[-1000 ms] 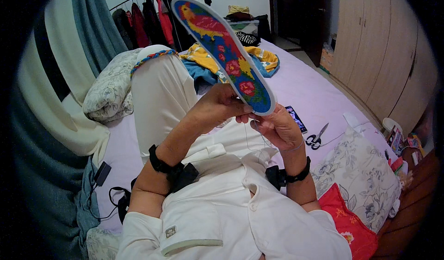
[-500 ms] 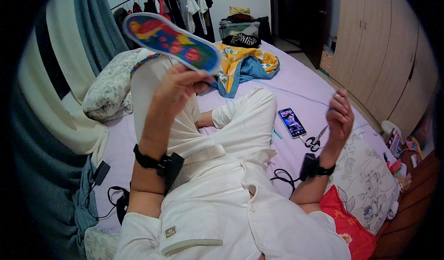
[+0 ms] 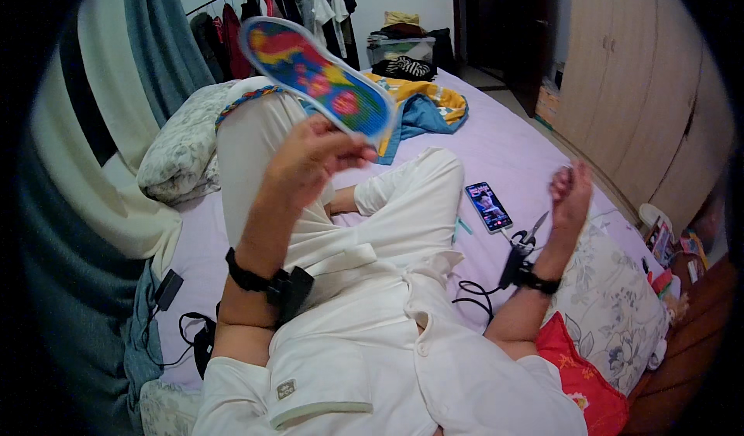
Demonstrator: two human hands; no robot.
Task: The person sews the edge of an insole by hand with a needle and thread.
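Observation:
An insole [image 3: 314, 75] with a white rim and a red, blue and yellow stitched pattern is tilted up above my raised knee. My left hand [image 3: 314, 161] pinches it by its lower right end. Out to the right, over the bed, my right hand [image 3: 571, 192] is raised with its fingers curled together. It is slightly blurred, and whatever lies between its fingertips is too small to make out. Just below and left of that hand are scissors [image 3: 535, 229] with dark handles, partly behind the black device on my wrist. A lit phone [image 3: 490, 207] lies beside them.
A yellow and blue garment [image 3: 430, 114] lies on the lilac bedsheet [image 3: 504, 149]. A folded floral quilt [image 3: 180, 153] rests at the left, a floral pillow [image 3: 612, 304] at the right. Black cables [image 3: 473, 289] run near my waist. Wooden wardrobe doors [image 3: 628, 87] stand beyond the bed.
The insole and my left hand have shifted to the right and a little down. A blue thread stretched toward my right hand before and no longer shows. My right hand has turned slightly.

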